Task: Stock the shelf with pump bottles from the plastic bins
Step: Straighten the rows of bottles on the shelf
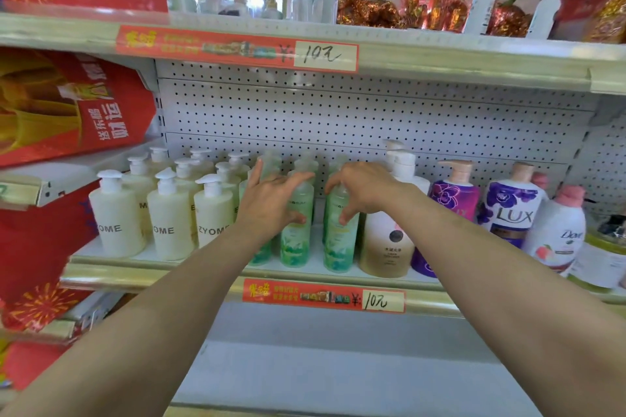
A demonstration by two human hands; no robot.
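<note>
Shelf (210, 269): middle tier, already well filled; cream bottles (169, 223) stand in rows at the left; green bottles (298, 234) fill the centre; a beige bottle (386, 247), purple bottles (511, 213) and a white one (559, 230) stand to the right.
Left hand (271, 200): fingers spread wide, palm laid against the upper part of a front green bottle; it looks more like a steadying or nudging touch than a closed hold.
Right hand (362, 186): fingers curled down over the top of the next green bottle (338, 244), thumb at its side; a loose hold at the shoulder; the cap is hidden under the hand.
Green bottles: upright, at the front lip, a narrow gap between the two front ones; more stand behind, blurred.
Bins: none in view, so what remains in them cannot be told.
Progress: judged late in the placing of the green group; several rows are set and the two front bottles stand on the board.
Left to do: probably squaring these two into line and closing the gap; some bare board shows between the rows, so a few more may fit.
Risk: tall slim bottles packed close; a push on one could tip its neighbours.
</note>
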